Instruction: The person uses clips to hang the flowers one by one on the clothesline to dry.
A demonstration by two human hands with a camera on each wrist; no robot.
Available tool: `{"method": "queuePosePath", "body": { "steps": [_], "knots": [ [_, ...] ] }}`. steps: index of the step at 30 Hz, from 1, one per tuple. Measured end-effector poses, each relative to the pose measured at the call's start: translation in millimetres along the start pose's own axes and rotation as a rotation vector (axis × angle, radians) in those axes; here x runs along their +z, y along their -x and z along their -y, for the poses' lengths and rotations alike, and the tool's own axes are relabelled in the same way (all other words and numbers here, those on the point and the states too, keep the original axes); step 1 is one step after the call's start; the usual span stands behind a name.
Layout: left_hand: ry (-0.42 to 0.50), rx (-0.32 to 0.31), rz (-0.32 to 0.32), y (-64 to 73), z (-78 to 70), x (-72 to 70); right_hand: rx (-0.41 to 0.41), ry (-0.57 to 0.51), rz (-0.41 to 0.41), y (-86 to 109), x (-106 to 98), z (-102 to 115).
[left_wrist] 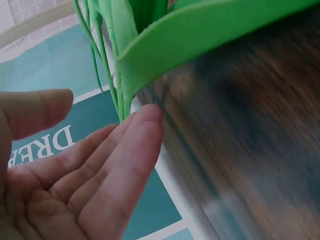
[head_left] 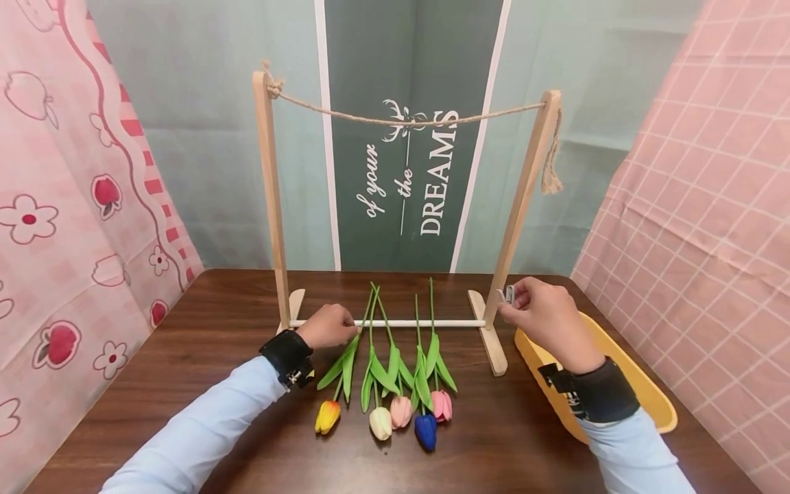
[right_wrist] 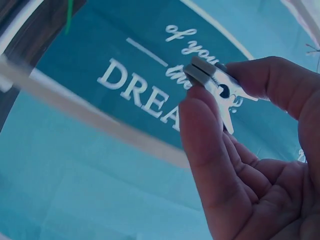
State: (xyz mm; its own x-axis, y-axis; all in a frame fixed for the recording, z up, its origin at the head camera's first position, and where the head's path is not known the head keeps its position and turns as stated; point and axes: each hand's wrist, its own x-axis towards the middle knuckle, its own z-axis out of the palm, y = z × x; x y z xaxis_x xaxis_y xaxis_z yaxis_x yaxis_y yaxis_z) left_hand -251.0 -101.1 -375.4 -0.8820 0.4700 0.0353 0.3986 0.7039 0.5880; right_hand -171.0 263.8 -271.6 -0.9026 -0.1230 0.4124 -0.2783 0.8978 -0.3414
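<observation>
My left hand [head_left: 329, 325] is at the stem end of the yellow tulip [head_left: 328, 416], by the white crossbar [head_left: 395, 323]. In the left wrist view the thumb stands apart from the straight fingers [left_wrist: 122, 170]; the fingertips are beside or touching the green stems [left_wrist: 112, 75], I cannot tell which. Raised by the stand's right post, my right hand [head_left: 549, 319] pinches a pale grey clothespin [right_wrist: 212, 77] between thumb and fingers. Also on the table lie a cream tulip [head_left: 380, 423], a light pink tulip [head_left: 401, 412], a blue tulip [head_left: 426, 431] and a pink tulip [head_left: 441, 405].
A wooden stand with a left post [head_left: 271, 206] and right post [head_left: 524, 206] rises behind the tulips. Sagging between the post tops is a twine rope [head_left: 395, 122]. The yellow basket [head_left: 657, 408] sits under my right forearm on the brown table [head_left: 247, 439].
</observation>
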Motion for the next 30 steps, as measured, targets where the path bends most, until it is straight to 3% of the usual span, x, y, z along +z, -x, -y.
{"method": "queuePosePath", "body": {
  "steps": [9, 15, 22, 30],
  "knots": [
    [-0.021, -0.139, -0.049, -6.5, 4.1, 19.8, 0.005, -0.096, -0.009, -6.9, 21.8, 20.9],
    [-0.023, -0.137, -0.047, -11.2, 11.0, 27.9, 0.019, -0.164, 0.005, -9.7, 30.7, 29.9],
    [0.006, -0.097, -0.061, -16.6, 15.7, 27.1, -0.008, -0.185, -0.034, -13.7, 35.1, 31.2],
    [0.073, -0.138, -0.068, -17.8, 14.8, 20.9, 0.000, -0.207, -0.056, -15.8, 33.7, 31.1]
  ]
}}
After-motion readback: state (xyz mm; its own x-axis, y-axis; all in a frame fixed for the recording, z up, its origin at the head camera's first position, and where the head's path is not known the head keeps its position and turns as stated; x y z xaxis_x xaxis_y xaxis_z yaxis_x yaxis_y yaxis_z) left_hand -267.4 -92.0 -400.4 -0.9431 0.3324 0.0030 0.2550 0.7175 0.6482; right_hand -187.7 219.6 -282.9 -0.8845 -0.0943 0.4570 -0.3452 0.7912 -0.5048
